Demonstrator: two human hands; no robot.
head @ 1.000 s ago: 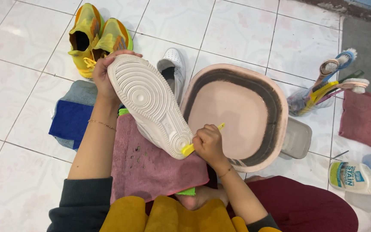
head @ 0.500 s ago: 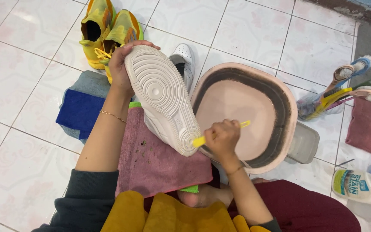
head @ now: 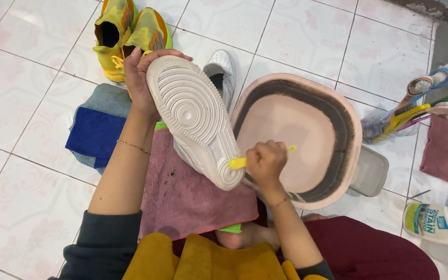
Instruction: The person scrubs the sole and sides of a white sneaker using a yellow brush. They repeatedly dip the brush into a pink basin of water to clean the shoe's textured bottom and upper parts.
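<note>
Your left hand (head: 140, 78) grips a white shoe (head: 198, 122), sole up, just left of the pink basin (head: 351, 155). Your right hand (head: 265, 163) closes on a yellow brush (head: 238, 163) at its heel. Right of the basin lies a white bottle (head: 434, 224) with a blue-green label.

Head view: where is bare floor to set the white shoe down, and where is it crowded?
Bare tile lies far left of the blue cloth, and at top between the second white shoe and the brushes. Crowded: around the pink basin, the pink towel, and both hands on the white shoe.
</note>
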